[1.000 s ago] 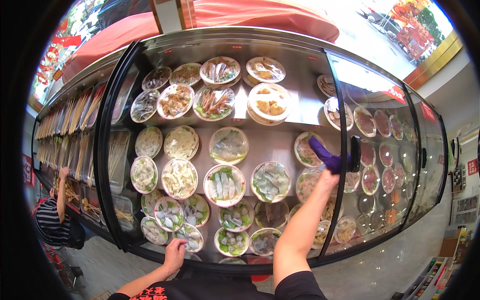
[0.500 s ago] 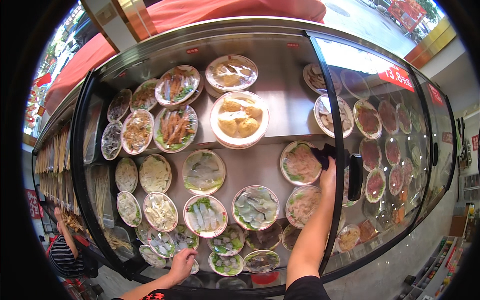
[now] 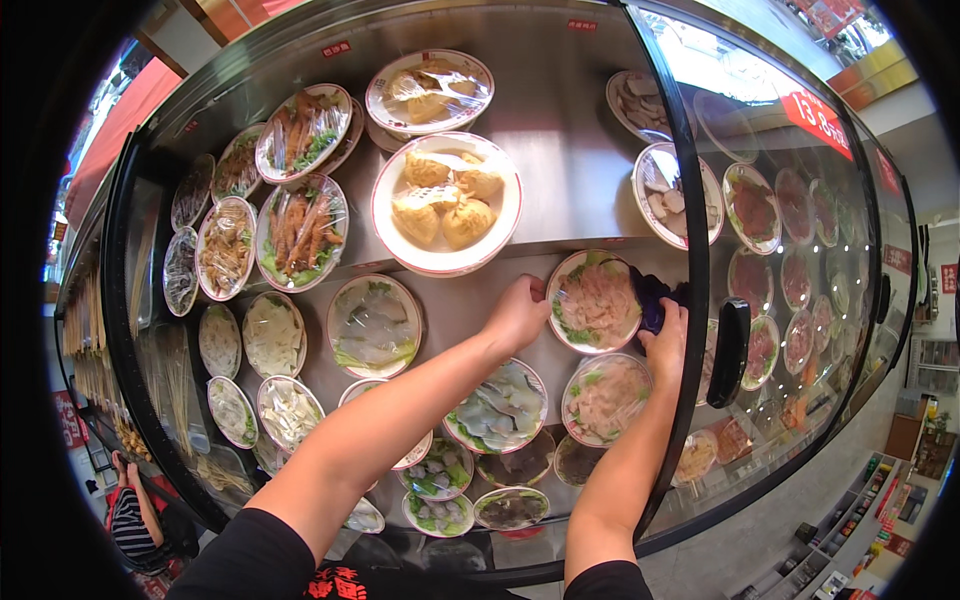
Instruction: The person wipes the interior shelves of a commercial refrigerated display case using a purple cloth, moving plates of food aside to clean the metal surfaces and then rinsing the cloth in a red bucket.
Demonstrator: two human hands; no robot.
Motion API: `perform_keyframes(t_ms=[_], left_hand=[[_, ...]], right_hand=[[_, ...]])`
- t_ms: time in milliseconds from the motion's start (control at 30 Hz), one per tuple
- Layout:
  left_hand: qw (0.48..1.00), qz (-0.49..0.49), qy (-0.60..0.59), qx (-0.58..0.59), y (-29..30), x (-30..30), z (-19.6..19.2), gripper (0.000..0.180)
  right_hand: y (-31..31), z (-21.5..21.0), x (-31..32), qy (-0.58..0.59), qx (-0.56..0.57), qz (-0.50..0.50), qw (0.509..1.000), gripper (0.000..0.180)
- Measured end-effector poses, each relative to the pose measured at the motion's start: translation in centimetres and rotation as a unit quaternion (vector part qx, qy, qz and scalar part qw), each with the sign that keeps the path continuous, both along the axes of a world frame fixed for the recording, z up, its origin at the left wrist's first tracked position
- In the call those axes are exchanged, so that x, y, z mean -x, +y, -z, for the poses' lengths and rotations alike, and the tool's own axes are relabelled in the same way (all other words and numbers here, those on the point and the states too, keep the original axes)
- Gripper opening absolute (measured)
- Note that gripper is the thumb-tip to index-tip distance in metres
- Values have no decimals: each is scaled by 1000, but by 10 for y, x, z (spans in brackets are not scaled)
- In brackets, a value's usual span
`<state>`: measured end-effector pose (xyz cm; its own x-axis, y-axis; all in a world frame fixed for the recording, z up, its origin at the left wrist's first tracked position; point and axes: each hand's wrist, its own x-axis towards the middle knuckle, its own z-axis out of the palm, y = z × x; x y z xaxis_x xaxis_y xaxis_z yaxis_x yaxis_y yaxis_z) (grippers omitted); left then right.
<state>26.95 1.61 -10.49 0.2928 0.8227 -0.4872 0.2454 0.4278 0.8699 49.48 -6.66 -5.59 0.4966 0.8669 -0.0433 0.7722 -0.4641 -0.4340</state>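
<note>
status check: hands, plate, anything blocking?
Left hand grips left rim of the wrapped plate of pale sliced meat. Right hand presses a dark blue cloth at its right rim. Neighbouring plates crowd close; black door handle beside right hand.

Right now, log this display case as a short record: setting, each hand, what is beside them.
setting: glass-fronted display case with steel shelves of wrapped food plates
left hand: left hand grips the left rim of a plate of pale sliced food on greens
right hand: right hand presses a dark purple cloth at that plate's right edge
above: large plate of fried yellow pieces
below: two more wrapped plates, one of them under the right hand
door: black handle right of the right hand
</note>
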Motion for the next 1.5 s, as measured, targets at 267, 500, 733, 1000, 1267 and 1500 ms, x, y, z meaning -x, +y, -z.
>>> perform_keyframes(t_ms=[267,500,733,1000,1267,1500], left_hand=[[993,-44,-76,77,-5,9,-18,19],[980,-130,-88,121,-31,94,-80,20],[977,-159,-101,104,-48,137,-108,22],[972,-182,-106,105,-85,158,-124,24],[971,-170,-130,108,-84,143,-129,22],[974,-114,-145,128,-54,73,-92,17]], right_hand=[[27,0,4,-38,35,47,998,61],[82,47,-85,-116,-42,220,968,48],[52,59,-48,-134,-119,75,981,36],[40,4,130,-36,-46,-79,995,25],[17,2,114,-15,-99,-99,990,17],[21,22,31,-41,-79,146,985,14]])
